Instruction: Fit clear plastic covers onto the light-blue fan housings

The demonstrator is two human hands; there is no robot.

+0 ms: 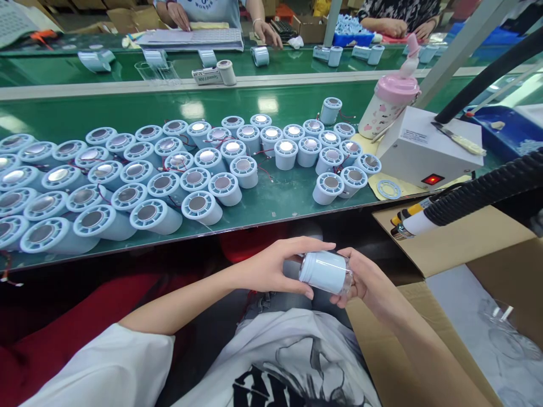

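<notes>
Over my lap, a light-blue cylindrical housing [326, 271] lies tilted on its side between my hands, partly inside a clear plastic cover [349, 276]. My left hand [286, 264] grips the housing's left end, thumb below and fingers along the top. At the other end, my right hand [358, 277] is closed around the clear cover, its fingers partly hidden behind it. Ahead on the green bench stand many similar light-blue housings [201, 207], with round metallic discs on top and thin red and black wires.
The green bench [271, 200] has its front edge just beyond my hands. A grey box [428, 147] with a lit red switch and a pink-lidded bottle [388, 104] stand right. Black hoses [487, 186] hang there, above an open carton [424, 249] holding clear plastic pieces. Co-workers' hands [267, 33] are across the line.
</notes>
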